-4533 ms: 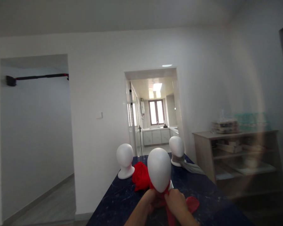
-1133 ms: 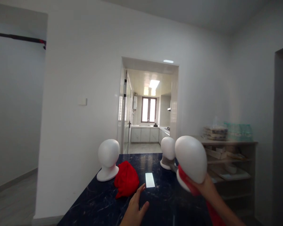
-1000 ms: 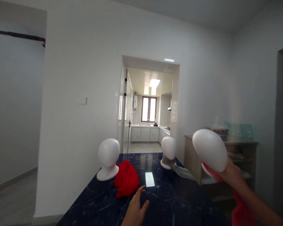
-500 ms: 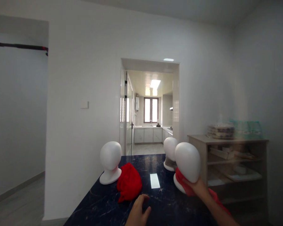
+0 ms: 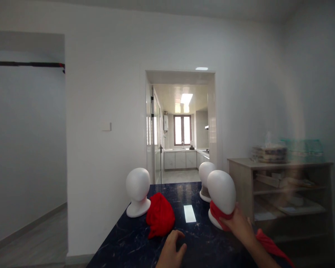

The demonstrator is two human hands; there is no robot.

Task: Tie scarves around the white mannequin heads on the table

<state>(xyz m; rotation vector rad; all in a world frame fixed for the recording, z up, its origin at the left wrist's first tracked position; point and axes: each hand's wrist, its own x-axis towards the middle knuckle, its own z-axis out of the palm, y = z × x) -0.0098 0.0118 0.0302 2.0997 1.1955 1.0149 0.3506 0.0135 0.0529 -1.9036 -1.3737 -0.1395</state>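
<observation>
My right hand pinches a red scarf at the right side of a white mannequin head. The scarf runs across the front of that head's neck, and a loose red length hangs beyond my forearm. Lower in the middle, my left hand hovers over the table with thumb and fingers apart, holding nothing. Nearest to it is a crumpled red cloth, lying beside a second white mannequin head. A third head stands behind the right one, with something greyish around its neck.
The dark blue marbled table carries all three heads. To the right stands a wooden shelf unit with a patterned box and a green translucent container on top. A doorway behind opens onto a kitchen.
The view has swung slightly left, so things sit farther right. The red scarf now lies flatter across the right head's neck, drawn towards my right hand. My left hand stays much the same.
</observation>
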